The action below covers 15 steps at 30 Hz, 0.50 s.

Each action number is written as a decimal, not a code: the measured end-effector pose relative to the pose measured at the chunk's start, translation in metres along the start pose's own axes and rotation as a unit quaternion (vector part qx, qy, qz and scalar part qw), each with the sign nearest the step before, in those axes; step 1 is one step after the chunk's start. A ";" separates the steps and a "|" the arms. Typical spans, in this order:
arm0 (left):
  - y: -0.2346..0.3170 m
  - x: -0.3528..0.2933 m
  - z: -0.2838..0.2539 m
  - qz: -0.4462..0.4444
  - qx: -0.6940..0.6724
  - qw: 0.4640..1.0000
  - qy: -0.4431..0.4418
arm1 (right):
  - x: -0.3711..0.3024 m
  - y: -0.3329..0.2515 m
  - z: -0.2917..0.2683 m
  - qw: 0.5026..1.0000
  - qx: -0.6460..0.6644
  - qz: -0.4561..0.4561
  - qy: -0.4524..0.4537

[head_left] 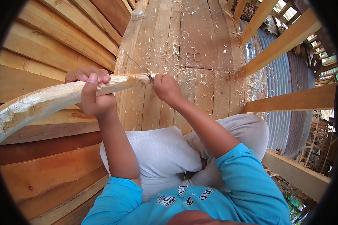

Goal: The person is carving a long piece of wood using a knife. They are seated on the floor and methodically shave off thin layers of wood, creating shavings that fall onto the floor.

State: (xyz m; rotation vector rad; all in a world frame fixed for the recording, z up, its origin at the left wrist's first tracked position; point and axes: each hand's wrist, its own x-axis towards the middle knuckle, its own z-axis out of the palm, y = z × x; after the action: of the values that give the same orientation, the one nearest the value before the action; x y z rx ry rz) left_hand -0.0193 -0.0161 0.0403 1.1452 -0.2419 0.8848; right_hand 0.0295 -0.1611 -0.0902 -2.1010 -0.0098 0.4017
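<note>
A long, pale, debarked wooden pole [52,98] with brown patches runs from the left rim to the middle, thinning toward its right end. My left hand [95,92] is wrapped around it, thumb on the near side and fingers over the far side. At the pole's right tip, my right hand [166,88] is closed in a fist around a thin-bladed cutting tool [137,65]. Its narrow dark blade points away to the upper left, across the pole's end. The fist hides the handle, so the exact kind of tool is unclear.
Curled wood shavings [193,88] litter the plank floor [150,112]. Stacked boards [45,48] form a wall close on my left. To the right stand wooden rails [293,98] with corrugated metal sheets [279,82] beyond. A small clear object [138,15] lies at the far end.
</note>
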 end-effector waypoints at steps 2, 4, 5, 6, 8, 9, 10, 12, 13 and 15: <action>-0.002 -0.001 -0.002 0.005 0.003 1.000 -0.008 | -0.007 -0.009 -0.002 1.000 -0.015 0.019 -0.004; 0.000 0.003 -0.009 0.008 -0.010 1.000 -0.027 | -0.023 -0.027 -0.011 0.999 -0.028 -0.020 -0.005; 0.000 0.003 -0.010 0.008 -0.009 1.000 -0.021 | -0.028 -0.034 -0.012 0.999 -0.030 -0.038 -0.006; 0.001 0.004 -0.010 0.009 -0.006 1.000 -0.016 | -0.022 -0.032 -0.008 0.999 -0.022 -0.024 0.003; 0.002 -0.005 -0.010 -0.002 -0.003 1.000 -0.005 | -0.009 -0.011 0.004 1.000 -0.016 0.018 0.015; 0.000 -0.002 -0.004 0.000 -0.010 1.000 -0.010 | 0.006 0.025 0.010 0.998 -0.053 -0.004 0.020; -0.003 0.002 0.007 0.005 -0.024 0.999 -0.021 | 0.029 0.080 0.012 0.995 -0.090 -0.027 0.035; -0.002 0.004 0.002 0.006 -0.010 1.000 -0.019 | 0.036 0.082 0.018 0.995 -0.093 -0.042 0.014; 0.001 0.003 -0.008 0.007 0.005 1.000 -0.011 | 0.014 0.035 0.010 0.997 -0.067 -0.031 -0.018; 0.001 0.002 -0.009 0.003 0.002 1.000 0.004 | -0.011 -0.023 -0.009 0.997 -0.053 -0.009 -0.055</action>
State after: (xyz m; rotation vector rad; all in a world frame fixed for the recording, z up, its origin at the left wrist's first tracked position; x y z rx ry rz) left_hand -0.0211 -0.0070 0.0379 1.1451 -0.2364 0.8954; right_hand 0.0254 -0.1581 -0.0634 -2.1788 -0.1163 0.5155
